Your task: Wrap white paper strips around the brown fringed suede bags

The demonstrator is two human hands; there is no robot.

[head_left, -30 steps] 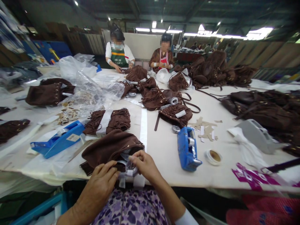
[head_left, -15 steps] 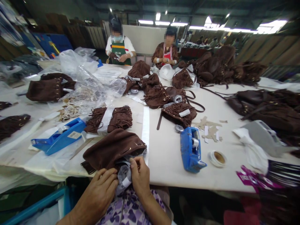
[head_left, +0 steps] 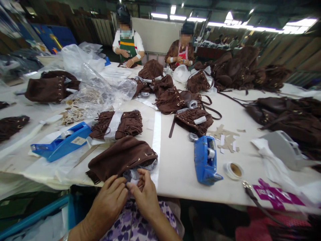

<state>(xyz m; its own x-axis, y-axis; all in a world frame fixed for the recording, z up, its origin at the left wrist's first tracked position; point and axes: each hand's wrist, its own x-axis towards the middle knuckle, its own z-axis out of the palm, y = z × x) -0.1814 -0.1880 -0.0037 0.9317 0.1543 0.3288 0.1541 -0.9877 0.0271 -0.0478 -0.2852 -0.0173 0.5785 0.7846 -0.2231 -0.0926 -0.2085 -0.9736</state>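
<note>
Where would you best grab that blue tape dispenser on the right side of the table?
Probably across the narrow middle of the blue tape dispenser, coming from above. It lies lengthwise toward the person, its long flat sides are bare, and the table beside it is free; the cutter end nearest the edge is best avoided.

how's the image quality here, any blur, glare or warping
Head view: ceiling lights blow out to white glare; wide-angle warp bends the table edge and walls; the lower right corner smears with blur; both hands, left hand and right hand, and the brown bag stay fairly sharp.

Single head-worn view, forward and down across the table (head_left: 180, 180), perhaps seated, hands close below.
</note>
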